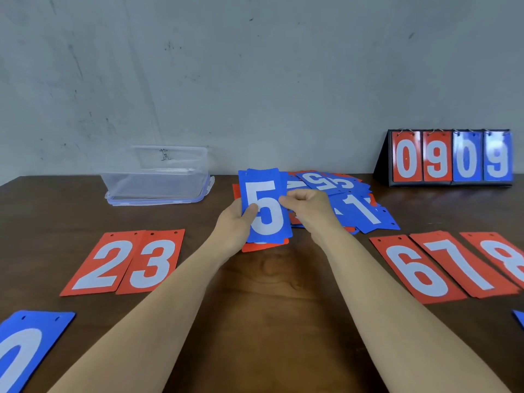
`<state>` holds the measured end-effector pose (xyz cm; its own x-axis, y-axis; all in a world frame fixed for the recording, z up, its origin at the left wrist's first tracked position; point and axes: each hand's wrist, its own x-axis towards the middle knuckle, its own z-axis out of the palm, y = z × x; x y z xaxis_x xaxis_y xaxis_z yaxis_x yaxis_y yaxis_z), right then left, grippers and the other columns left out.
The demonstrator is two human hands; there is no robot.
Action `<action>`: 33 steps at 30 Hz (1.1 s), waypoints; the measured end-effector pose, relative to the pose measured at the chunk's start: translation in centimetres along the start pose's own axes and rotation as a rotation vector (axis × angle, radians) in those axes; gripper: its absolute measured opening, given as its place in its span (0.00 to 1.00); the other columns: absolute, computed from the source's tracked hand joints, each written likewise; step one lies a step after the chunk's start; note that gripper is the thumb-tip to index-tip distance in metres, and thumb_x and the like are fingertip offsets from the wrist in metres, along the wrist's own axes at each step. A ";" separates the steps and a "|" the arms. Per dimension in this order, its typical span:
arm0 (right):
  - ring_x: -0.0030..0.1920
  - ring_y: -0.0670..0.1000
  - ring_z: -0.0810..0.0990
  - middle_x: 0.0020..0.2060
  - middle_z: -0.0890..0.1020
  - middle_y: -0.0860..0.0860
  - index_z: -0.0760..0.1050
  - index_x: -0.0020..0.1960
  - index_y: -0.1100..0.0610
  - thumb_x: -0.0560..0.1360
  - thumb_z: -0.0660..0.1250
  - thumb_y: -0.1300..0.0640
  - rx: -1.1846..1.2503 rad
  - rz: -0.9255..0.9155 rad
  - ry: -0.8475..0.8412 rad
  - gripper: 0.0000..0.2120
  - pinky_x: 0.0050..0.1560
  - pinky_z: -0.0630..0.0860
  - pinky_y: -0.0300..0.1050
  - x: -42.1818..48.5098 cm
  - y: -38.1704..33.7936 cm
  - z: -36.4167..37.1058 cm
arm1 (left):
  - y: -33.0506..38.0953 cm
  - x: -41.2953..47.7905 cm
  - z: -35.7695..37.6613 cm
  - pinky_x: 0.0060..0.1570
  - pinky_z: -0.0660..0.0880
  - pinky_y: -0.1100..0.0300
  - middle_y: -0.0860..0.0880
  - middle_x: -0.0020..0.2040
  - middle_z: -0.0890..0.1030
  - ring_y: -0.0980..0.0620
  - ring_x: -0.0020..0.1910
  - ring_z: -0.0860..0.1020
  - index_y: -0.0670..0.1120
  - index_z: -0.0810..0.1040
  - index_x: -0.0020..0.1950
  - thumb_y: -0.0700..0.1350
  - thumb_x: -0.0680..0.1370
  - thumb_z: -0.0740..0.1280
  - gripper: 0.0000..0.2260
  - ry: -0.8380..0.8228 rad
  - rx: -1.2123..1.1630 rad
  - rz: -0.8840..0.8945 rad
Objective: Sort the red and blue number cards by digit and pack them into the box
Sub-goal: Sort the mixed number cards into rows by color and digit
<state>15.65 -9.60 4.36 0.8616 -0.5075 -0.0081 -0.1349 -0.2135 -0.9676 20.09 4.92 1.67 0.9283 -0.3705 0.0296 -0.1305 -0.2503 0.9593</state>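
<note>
Our two bare forearms reach up from the bottom of the frame over the dark wooden table (pixel 269 307), and at lower left a blue 0 card (pixel 25 344) lies flat, cut off by the frame edge. At centre, our left hand (pixel 235 222) grips a small stack of cards (pixel 263 246), its thumb curled across the face of the blue 5 card (pixel 265 205) on top; a red card peeks out underneath. Our right hand (pixel 309 211) pinches that blue 5 card's right edge, fingers curled together. Just behind our hands, a loose pile of cards (pixel 354 205), mostly blue with red beneath, is spread on the table. At left centre the red 2 card (pixel 105 263) and red 3 card (pixel 151 262) lie side by side, touching. At right the red 6 card (pixel 414 270), red 7 card (pixel 465 265) and red 8 card (pixel 504 259) overlap in a row. The clear plastic box (pixel 156 182) sits open at upper left of centre against the wall. At upper right stands a flip scoreboard (pixel 450 157) reading 0 9 0 9.
</note>
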 end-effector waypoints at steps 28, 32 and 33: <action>0.66 0.54 0.72 0.64 0.76 0.52 0.74 0.66 0.57 0.78 0.67 0.59 0.182 0.180 0.188 0.17 0.58 0.74 0.47 -12.5 2.8 -5.3 | 0.0 -12.6 -3.3 0.59 0.77 0.47 0.48 0.66 0.78 0.46 0.61 0.79 0.46 0.70 0.73 0.45 0.79 0.68 0.22 0.311 0.033 -0.059; 0.64 0.52 0.73 0.63 0.77 0.52 0.76 0.64 0.57 0.77 0.68 0.58 0.151 0.184 0.178 0.15 0.52 0.73 0.42 -14.8 3.6 -5.4 | -1.0 -16.1 -4.4 0.64 0.74 0.47 0.47 0.67 0.77 0.46 0.65 0.77 0.45 0.70 0.73 0.43 0.80 0.67 0.21 0.385 0.011 -0.096; 0.63 0.51 0.73 0.63 0.77 0.52 0.76 0.63 0.57 0.77 0.68 0.58 0.149 0.182 0.178 0.15 0.49 0.72 0.40 -15.4 3.7 -5.3 | -1.2 -16.8 -4.7 0.65 0.73 0.46 0.47 0.69 0.76 0.46 0.66 0.75 0.45 0.69 0.74 0.44 0.80 0.67 0.23 0.398 0.028 -0.110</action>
<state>-0.73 -7.00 2.29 0.7287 -0.6674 -0.1531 -0.1947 0.0124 -0.9808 6.31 15.64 1.31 0.9987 0.0334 0.0390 -0.0274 -0.2954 0.9550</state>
